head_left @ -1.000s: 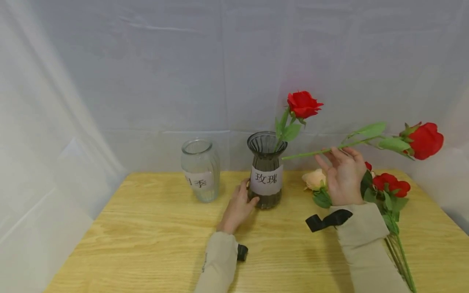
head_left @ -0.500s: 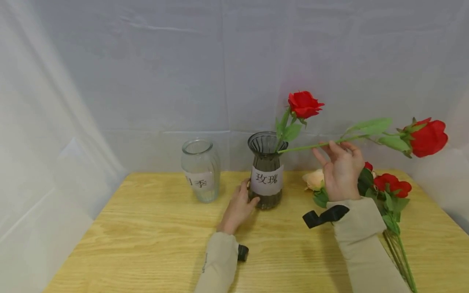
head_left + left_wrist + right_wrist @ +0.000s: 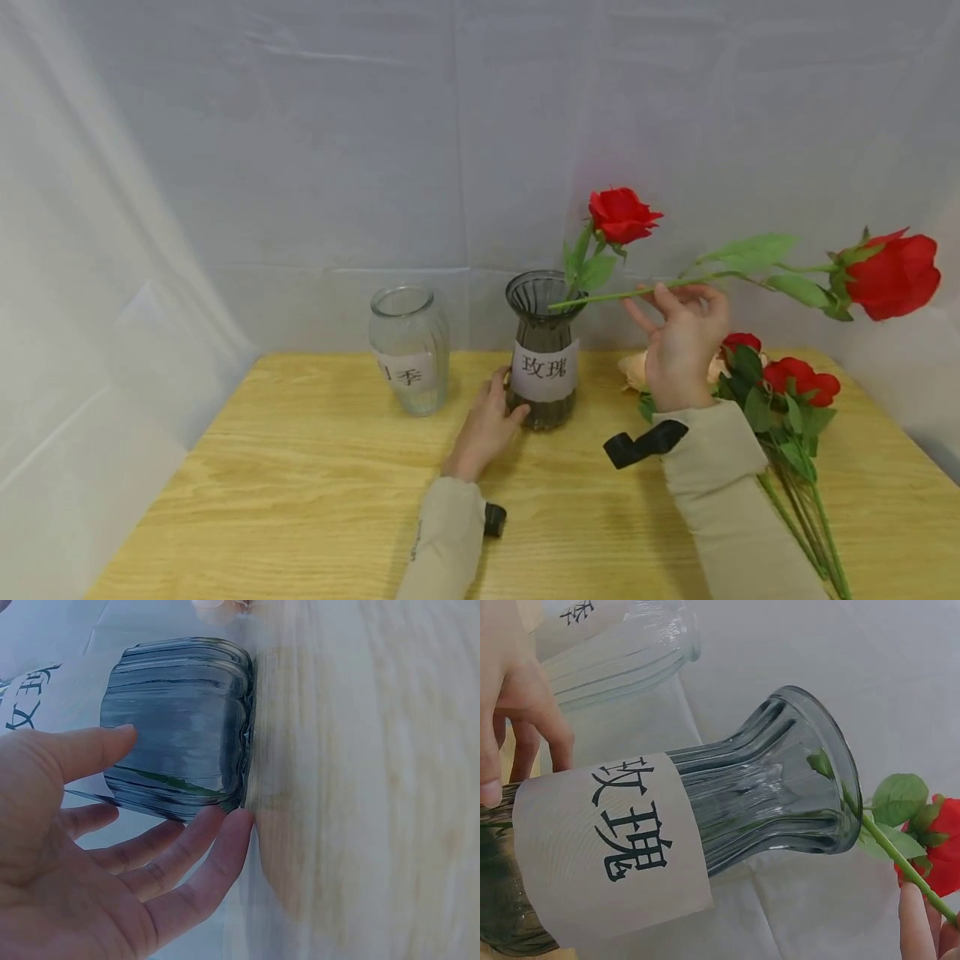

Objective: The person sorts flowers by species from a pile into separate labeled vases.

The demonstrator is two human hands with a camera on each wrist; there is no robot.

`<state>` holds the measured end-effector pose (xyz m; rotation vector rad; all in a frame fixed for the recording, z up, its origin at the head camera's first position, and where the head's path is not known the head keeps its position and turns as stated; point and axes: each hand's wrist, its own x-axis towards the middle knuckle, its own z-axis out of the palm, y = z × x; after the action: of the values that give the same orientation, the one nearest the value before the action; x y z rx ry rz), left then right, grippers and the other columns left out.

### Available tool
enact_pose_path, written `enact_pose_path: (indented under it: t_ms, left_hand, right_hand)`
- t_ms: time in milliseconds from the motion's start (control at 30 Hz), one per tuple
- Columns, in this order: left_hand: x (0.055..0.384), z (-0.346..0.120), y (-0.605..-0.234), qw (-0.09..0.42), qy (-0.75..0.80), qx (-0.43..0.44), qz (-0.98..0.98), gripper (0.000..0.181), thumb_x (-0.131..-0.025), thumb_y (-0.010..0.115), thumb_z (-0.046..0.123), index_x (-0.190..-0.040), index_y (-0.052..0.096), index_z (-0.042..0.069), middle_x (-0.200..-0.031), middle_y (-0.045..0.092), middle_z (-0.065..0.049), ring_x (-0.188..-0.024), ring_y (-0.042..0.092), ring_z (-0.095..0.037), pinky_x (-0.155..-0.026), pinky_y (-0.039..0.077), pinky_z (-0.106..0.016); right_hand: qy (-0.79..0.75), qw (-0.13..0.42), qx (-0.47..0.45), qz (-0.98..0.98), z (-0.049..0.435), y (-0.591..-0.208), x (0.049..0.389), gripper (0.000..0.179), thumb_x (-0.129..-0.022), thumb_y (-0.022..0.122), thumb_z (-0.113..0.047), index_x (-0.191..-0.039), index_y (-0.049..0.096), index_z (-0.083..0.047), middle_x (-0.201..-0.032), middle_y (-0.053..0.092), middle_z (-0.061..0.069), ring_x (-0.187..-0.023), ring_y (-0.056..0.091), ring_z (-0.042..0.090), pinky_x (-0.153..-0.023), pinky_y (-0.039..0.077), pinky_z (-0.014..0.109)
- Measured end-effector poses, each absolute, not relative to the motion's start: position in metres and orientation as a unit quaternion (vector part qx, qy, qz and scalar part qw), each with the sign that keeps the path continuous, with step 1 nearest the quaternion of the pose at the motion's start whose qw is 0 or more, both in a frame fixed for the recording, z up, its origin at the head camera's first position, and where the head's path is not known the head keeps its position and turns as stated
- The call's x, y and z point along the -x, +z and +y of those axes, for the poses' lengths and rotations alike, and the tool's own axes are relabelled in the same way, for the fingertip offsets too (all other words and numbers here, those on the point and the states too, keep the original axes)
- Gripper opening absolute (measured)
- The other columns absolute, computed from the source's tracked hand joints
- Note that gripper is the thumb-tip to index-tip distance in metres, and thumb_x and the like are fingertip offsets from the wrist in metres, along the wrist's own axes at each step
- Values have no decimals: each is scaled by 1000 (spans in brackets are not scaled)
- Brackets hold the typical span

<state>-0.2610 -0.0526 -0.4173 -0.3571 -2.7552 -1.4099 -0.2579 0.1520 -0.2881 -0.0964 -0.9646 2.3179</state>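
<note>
In the head view a dark grey glass vase [image 3: 543,335] with a paper label stands upright on the table. My left hand [image 3: 486,425] holds its lower left side, thumb in front and fingers curled round the base, as the left wrist view shows. One red rose [image 3: 622,215] leans to the right inside this vase. My right hand [image 3: 684,346] pinches the green stem of a second red rose [image 3: 892,275], held nearly level. Its bloom points right, and the stem's cut end overlaps the vase mouth. In the right wrist view, the stem [image 3: 892,851] crosses the rim.
A clear glass vase [image 3: 410,333] with a label stands left of the grey one. Several red flowers [image 3: 802,382] and a pale peach flower [image 3: 633,369] lie at the right on the wooden table [image 3: 300,500]. White sheeting [image 3: 337,167] hangs behind.
My right hand has moved left and slightly up, bringing the held rose's stem end from beside the grey vase to over its mouth. My left hand has stayed on the vase.
</note>
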Motion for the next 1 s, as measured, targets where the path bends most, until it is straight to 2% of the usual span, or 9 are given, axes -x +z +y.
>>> enact_pose_path:
  t_ms: [300, 633, 800, 1000]
  left_hand:
    - [261, -53, -418, 18, -454, 120, -883, 64, -100, 65, 12, -153, 32, -3, -145, 43, -32, -125, 53, -45, -102, 45, -56]
    - [261, -51, -419, 23, -453, 126, -882, 62, -100, 65, 9, -152, 34, -4, -143, 45, -32, -123, 54, -44, -99, 47, -56]
    - [260, -51, -421, 34, -448, 132, -884, 61, -99, 65, 9, -151, 34, -5, -142, 46, -33, -124, 53, -46, -101, 46, -57]
    - [261, -52, -419, 24, -452, 123, -883, 63, -100, 64, 10, -153, 33, -4, -145, 44, -32, -126, 52, -46, -102, 44, -57]
  right_hand:
    - [850, 328, 12, -412, 136, -294, 265, 24, -98, 57, 10, -96, 40, -7, -89, 48, 11, -81, 63, 28, -74, 61, 42]
    - [835, 324, 1, -445, 126, -300, 268, 23, -100, 55, 7, -93, 39, -9, -90, 49, 10, -83, 65, 27, -72, 62, 43]
    - [818, 338, -14, -465, 126, -302, 269, 23, -100, 55, 7, -92, 39, -9, -90, 48, 9, -79, 66, 26, -71, 62, 42]
    - [792, 352, -24, -498, 124, -297, 271, 25, -98, 56, 11, -92, 41, -8, -88, 49, 7, -77, 66, 26, -69, 62, 39]
